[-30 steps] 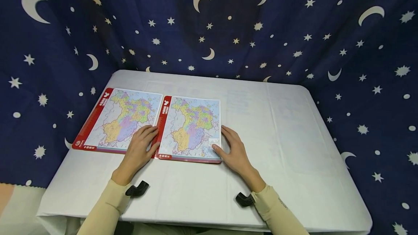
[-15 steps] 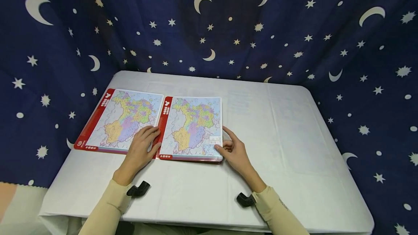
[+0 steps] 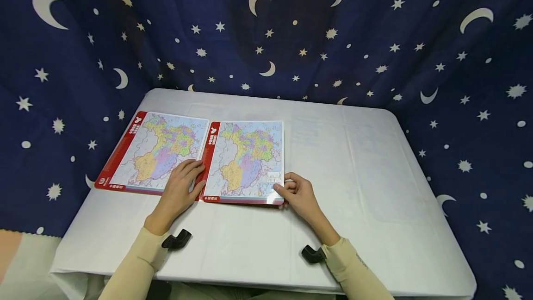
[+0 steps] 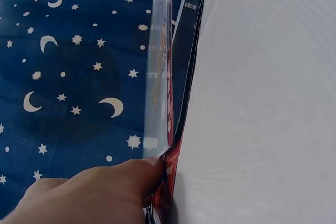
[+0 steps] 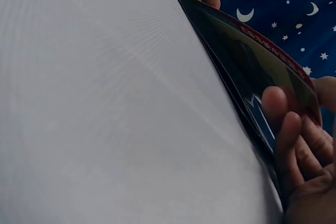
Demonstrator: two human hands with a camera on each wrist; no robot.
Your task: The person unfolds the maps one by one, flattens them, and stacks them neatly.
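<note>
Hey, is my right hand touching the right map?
Touching. The right wrist view shows your right hand pinching the raised edge of the right map, thumb on one face and fingers on the other.

Glare whitens a corner of the right map point(image 3: 245, 159); wrist views look dimmer.

Place: looks like a curtained-off recording booth; type of room beyond (home, office, lab) cannot be told. Evidence, head view: navy curtain point(image 3: 287, 36) printed with pale moons and stars, running from 9 through 12 to 3 o'clock; counter point(image 3: 354, 198) draped in creased white cloth; black wrist-worn units point(image 3: 176, 240) at 7 and 5 o'clock; peach-and-cream surface point(image 3: 25, 263) at 8 o'clock, material unclear.
</note>
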